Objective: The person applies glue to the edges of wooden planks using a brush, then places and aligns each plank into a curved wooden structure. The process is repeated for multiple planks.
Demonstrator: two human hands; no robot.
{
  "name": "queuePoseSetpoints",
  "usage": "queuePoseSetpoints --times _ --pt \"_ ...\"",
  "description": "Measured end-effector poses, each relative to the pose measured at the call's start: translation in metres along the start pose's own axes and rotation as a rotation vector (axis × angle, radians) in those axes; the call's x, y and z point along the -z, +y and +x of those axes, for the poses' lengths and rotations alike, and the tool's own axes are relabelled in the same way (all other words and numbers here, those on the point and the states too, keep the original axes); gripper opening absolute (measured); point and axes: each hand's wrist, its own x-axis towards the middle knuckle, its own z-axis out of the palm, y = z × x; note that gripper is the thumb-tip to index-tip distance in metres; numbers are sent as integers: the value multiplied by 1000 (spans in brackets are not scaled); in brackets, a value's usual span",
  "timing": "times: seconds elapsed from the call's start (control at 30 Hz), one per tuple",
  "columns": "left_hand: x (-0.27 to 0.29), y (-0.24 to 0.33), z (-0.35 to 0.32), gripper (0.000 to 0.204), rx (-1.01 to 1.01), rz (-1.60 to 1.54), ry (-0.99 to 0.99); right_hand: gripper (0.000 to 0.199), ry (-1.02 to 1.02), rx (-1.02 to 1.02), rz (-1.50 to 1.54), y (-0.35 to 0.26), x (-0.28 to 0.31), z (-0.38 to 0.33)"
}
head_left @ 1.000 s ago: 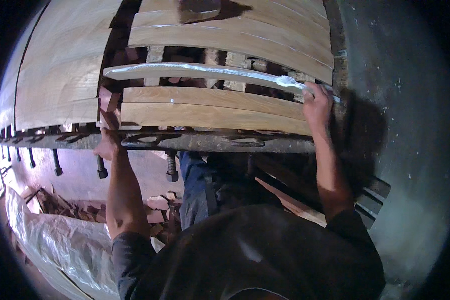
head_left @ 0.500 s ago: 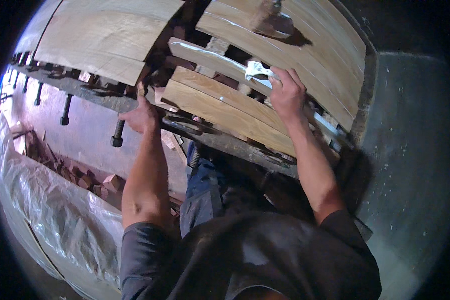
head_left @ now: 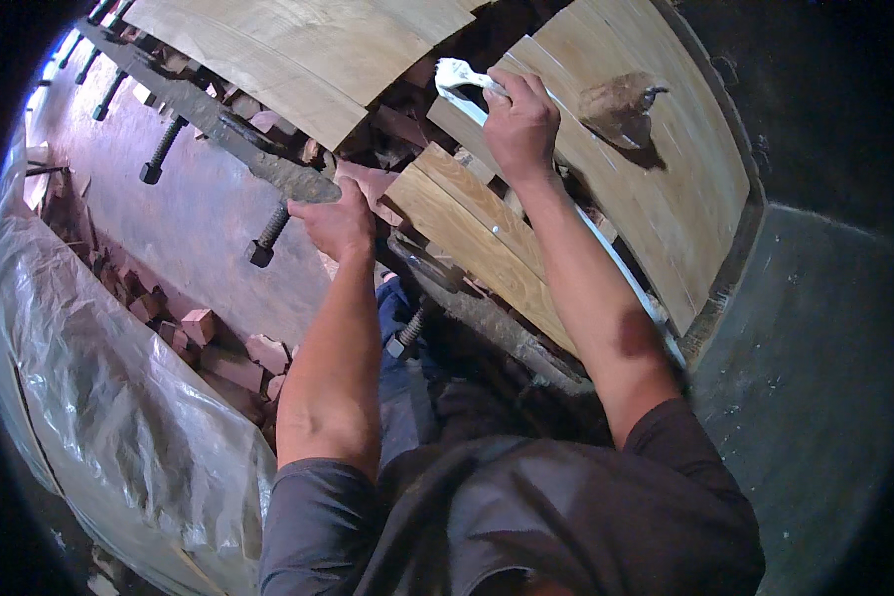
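Observation:
My right hand (head_left: 520,121) is closed round the handle of a brush whose head (head_left: 459,74) is thickly coated in white glue. The head is at the far end of a narrow wooden strip (head_left: 459,124), and a white glue line (head_left: 621,266) runs along the strip's edge, partly hidden by my forearm. My left hand (head_left: 338,221) wraps round the end of a grey, crusted clamp bar (head_left: 303,182), thumb toward a threaded clamp screw (head_left: 268,234). Nearer me, two bare wooden strips (head_left: 487,233) lie side by side across the supports.
A crusted brown glue pot (head_left: 616,111) stands on the jointed board panel (head_left: 656,189) at the right. Another pale panel (head_left: 298,55) lies far left. Several clamp screws stick out toward me. Wood offcuts (head_left: 199,324) and crumpled plastic sheeting (head_left: 139,397) are at the left.
The view has shifted, bringing the glue pot lower and further right. My right hand has carried the brush along the strip toward its far end. My left hand still grips the clamp bar.

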Motion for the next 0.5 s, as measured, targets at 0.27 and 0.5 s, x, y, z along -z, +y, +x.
queuePoseSetpoints --times 0.27,0.5 --pt "-3 -2 2 88 9 -4 -2 27 10 -35 22 -1 20 -21" --pt "-9 -12 5 90 -44 61 11 30 61 -190 -73 38 103 -104"
